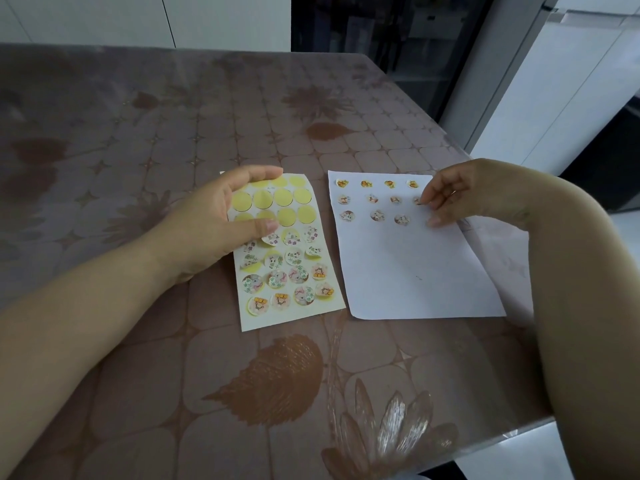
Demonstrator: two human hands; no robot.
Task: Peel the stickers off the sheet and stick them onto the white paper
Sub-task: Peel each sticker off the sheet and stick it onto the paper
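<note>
A yellow-backed sticker sheet [291,306] lies left of centre on the table. Its upper rows are bare yellow circles and its lower rows hold round cartoon stickers [300,274]. My left hand [221,223] arches over the sheet's upper left, fingertips at the top edge and thumb pressing on the third row. The white paper [408,268] lies to the right, with three rows of stickers [377,215] stuck along its top. My right hand [460,192] hovers over the paper's upper right edge. Its fingertip touches a sticker [417,201] at the end of the second row, and the thumb rests on the paper below.
The table [173,133] wears a brown flower-patterned cover under clear plastic. Its right edge and front right corner run close to the white paper. Beyond the edge stand a white cabinet [561,98] and a dark doorway [398,39].
</note>
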